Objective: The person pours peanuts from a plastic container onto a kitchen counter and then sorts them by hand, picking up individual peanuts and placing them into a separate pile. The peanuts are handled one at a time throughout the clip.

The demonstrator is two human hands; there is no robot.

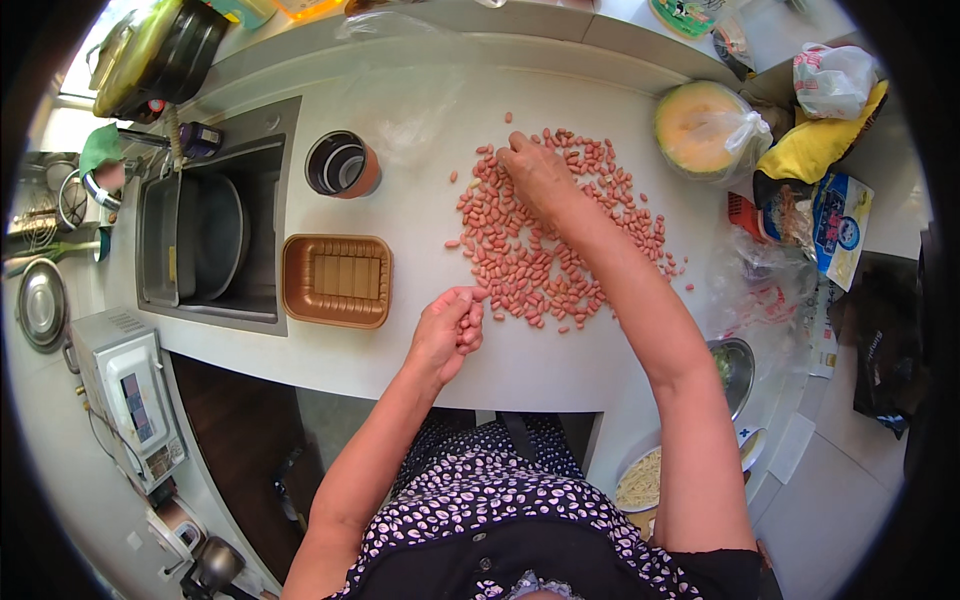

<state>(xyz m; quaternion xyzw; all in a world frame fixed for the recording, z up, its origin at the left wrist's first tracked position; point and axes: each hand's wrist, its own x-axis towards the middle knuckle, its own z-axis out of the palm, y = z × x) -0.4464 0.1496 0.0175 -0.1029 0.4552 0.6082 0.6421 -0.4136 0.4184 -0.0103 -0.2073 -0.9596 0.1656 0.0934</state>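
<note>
Pink-skinned peanuts (525,262) lie spread in a loose patch on the white countertop (420,247). My right hand (536,172) reaches over the upper part of the patch, fingers bent down among the peanuts. Whether it pinches one is hidden by the hand itself. At the patch's lower left edge, my left hand (448,330) is curled, with rounded pink lumps that look like peanuts in its fingers. Its thumb and forefinger meet near the closest peanuts. To the left is a brown ribbed plastic tray (352,277); above it stands a black-lined brown pot-like container (343,165).
A sink (262,225) holding a dark pan (217,236) is at left. On the right are a bagged cut melon (701,131), a yellow bag (810,146), plastic bags (761,277) and a metal bowl (739,375). Clear plastic film (412,90) lies towards the back.
</note>
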